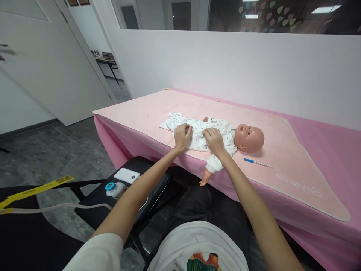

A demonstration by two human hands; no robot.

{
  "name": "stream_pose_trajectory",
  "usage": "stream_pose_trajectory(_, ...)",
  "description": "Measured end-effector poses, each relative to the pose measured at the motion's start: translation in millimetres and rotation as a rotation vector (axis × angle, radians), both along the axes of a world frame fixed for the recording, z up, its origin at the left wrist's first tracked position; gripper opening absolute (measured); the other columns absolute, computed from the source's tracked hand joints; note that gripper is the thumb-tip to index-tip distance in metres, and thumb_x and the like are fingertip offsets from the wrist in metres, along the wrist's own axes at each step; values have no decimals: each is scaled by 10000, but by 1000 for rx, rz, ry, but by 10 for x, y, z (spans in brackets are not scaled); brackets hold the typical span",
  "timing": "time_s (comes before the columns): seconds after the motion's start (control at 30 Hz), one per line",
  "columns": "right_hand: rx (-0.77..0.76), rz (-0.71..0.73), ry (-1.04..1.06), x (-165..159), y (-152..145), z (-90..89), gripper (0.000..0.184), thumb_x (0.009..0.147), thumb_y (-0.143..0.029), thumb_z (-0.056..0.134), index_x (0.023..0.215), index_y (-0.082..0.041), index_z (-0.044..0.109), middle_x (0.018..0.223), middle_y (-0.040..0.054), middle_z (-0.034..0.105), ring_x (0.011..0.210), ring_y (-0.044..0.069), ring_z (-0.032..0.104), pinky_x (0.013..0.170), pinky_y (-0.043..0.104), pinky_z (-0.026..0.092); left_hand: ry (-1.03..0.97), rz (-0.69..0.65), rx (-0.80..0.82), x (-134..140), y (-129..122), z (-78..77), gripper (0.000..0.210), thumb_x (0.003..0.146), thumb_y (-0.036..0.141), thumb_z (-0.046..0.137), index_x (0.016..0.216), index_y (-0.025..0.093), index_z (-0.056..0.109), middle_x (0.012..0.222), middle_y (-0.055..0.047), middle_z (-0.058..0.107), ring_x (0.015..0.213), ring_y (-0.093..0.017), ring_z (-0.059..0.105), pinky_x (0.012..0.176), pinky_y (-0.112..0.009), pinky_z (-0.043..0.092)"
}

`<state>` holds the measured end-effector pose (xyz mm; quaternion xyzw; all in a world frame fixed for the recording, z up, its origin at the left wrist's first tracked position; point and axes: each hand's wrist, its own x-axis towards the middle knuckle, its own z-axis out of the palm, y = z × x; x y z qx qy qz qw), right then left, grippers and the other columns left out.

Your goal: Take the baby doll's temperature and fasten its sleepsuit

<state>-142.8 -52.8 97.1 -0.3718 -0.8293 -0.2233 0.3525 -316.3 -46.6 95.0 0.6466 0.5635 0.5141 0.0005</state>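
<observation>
A baby doll (250,138) lies on its back, its head to the right. It wears a white patterned romper (197,141), and one of its arms hangs over the table's near edge. My left hand (182,136) is closed on the romper's lower front with curled fingers. Higher up, at the doll's belly, my right hand (213,138) pinches the front of the same garment. My fingers partly hide the cloth between them. Near the doll's head lies a thin metal tool with a blue handle (249,160), touched by neither hand.
A pink mat (293,165) covers the pink-draped table against a white wall. Left of my legs, a black chair (93,210) bears a white phone (126,175) and a blue-capped bottle (115,189). A pale tube (62,207) and yellow strap cross there. A white door (50,56) stands at left.
</observation>
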Motion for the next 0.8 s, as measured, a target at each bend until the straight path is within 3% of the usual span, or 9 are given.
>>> stream_pose_trajectory(0.2, -61, 40, 54, -15, -26, 28, 160, 910, -202, 466, 889, -159, 618, 959, 68, 667, 900, 213, 545, 886, 356, 366, 104, -94, 24, 12, -17, 1, 148, 891, 295, 480, 950, 220, 593, 922, -24, 658, 908, -207, 541, 849, -363, 356)
stream_pose_trajectory(0.6, -163, 40, 118, 5, -57, 51, 84, 871, -220, 544, 839, -184, 612, 943, 42, 664, 907, 203, 549, 885, 338, 363, 269, -252, 126, 5, -26, -30, 142, 801, 348, 595, 774, 214, 635, 913, -45, 613, 919, -207, 540, 856, -361, 393)
stream_pose_trajectory(0.8, -161, 25, 108, 1, -51, 45, 46, 847, -203, 549, 857, -178, 587, 942, 50, 657, 904, 209, 543, 891, 342, 361, 173, -197, 87, 8, -29, -9, 158, 812, 352, 600, 736, 217, 636, 820, -39, 623, 875, -199, 551, 851, -352, 399)
